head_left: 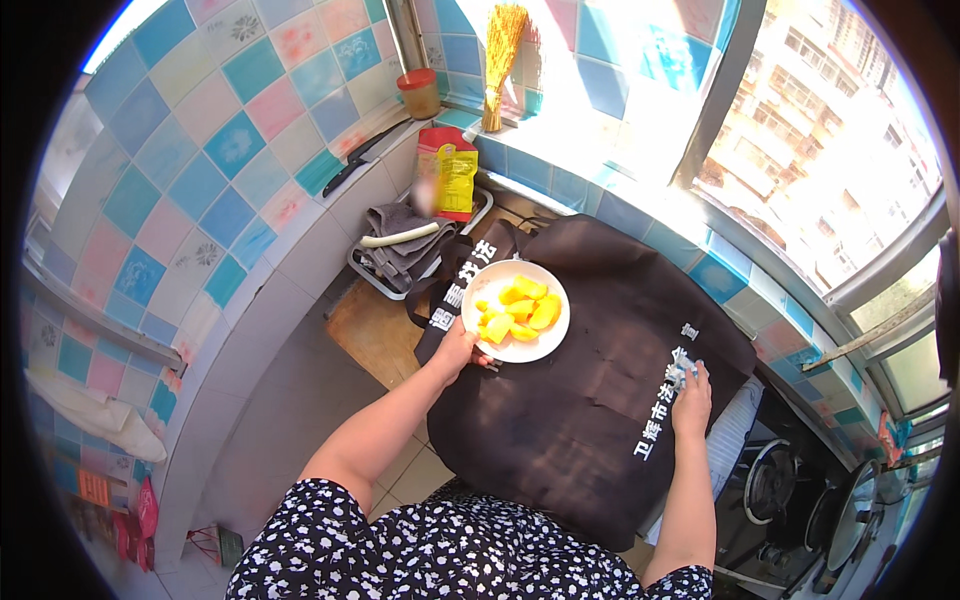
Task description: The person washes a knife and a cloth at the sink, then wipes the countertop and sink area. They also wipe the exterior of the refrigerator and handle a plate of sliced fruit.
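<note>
My left hand (458,350) is gripping the near rim of a round white plate (487,283) piled with yellow fruit chunks (520,307), and the plate is sitting on a big dark brown cloth bag (590,390) with white lettering, spread over the counter. My right hand (692,392) is pressing down on the bag's right side, fingers pinching a small pale-blue scrap (683,372) — I cannot tell exactly what it is. Behind the plate, a grey cloth (400,245) is lying in a metal tray (365,272), with a red-and-yellow packet (448,172) standing beside it.
</note>
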A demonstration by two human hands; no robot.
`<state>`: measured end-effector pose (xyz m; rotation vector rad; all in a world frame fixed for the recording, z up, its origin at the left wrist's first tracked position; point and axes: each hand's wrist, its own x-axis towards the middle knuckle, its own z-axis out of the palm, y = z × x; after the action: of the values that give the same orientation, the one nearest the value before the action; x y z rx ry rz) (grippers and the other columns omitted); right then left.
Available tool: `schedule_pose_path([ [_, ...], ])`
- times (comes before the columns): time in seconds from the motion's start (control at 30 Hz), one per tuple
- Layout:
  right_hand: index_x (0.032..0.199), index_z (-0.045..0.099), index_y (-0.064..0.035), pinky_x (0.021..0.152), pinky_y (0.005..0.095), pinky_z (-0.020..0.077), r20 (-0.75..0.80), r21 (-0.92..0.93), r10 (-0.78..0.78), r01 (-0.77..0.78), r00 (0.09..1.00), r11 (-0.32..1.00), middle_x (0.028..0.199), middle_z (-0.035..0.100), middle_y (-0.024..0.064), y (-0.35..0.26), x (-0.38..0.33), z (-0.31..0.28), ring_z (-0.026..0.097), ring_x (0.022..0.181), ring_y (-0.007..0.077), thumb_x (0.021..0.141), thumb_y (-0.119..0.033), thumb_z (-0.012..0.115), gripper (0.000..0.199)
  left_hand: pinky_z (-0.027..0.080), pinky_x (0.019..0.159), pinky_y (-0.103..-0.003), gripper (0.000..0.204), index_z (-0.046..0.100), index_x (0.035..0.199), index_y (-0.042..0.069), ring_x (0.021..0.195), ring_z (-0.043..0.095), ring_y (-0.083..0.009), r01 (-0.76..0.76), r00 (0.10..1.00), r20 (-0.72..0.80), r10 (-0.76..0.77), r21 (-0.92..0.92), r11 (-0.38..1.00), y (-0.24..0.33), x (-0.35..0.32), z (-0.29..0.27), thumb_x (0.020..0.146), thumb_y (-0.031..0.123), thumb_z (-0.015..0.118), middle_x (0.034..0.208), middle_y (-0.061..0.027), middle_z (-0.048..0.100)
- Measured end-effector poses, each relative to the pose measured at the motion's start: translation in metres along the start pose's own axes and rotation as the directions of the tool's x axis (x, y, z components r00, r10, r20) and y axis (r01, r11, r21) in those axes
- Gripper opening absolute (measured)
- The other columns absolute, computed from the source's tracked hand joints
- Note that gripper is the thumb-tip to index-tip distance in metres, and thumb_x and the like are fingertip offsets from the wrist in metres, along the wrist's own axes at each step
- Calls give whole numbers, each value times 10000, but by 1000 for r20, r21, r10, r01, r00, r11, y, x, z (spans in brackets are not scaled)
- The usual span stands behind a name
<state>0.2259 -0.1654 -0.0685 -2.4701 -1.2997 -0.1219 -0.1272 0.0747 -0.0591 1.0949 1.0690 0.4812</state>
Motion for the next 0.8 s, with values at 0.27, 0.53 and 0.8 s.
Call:
schedule_pose_path([
  [0.27, 1111, 574, -1, 951, 386, 408, 16, 81, -46, 45, 999, 996, 1305, 444, 132, -30, 12, -11, 468, 1147, 321, 743, 37, 551, 370, 522, 575, -247, 311, 321, 1241, 62, 661, 596, -137, 73, 996, -45, -76, -61, 995, 4, 7, -8, 940, 130, 358, 943, -100, 582],
  [0.53, 1121, 585, -61, 976, 354, 404, 120, 305, -354, 305, 927, 902, 1325, 445, 56, -130, -17, 17, 432, 1211, 260, 744, -8, 593, 381, 539, 630, -295, 463, 241, 1324, 27, 732, 623, -170, -62, 994, -68, 83, 265, 962, 5, 1, -17, 956, 240, 425, 956, -121, 582],
  [0.8, 1102, 601, -50, 967, 347, 418, 136, 218, -325, 292, 936, 931, 1303, 471, 62, -123, -13, 21, 464, 1178, 260, 710, 43, 577, 404, 526, 526, -266, 273, 359, 1134, -48, 608, 619, -168, 34, 997, -70, -25, 124, 992, 8, 4, -11, 919, 113, 402, 797, -133, 600],
])
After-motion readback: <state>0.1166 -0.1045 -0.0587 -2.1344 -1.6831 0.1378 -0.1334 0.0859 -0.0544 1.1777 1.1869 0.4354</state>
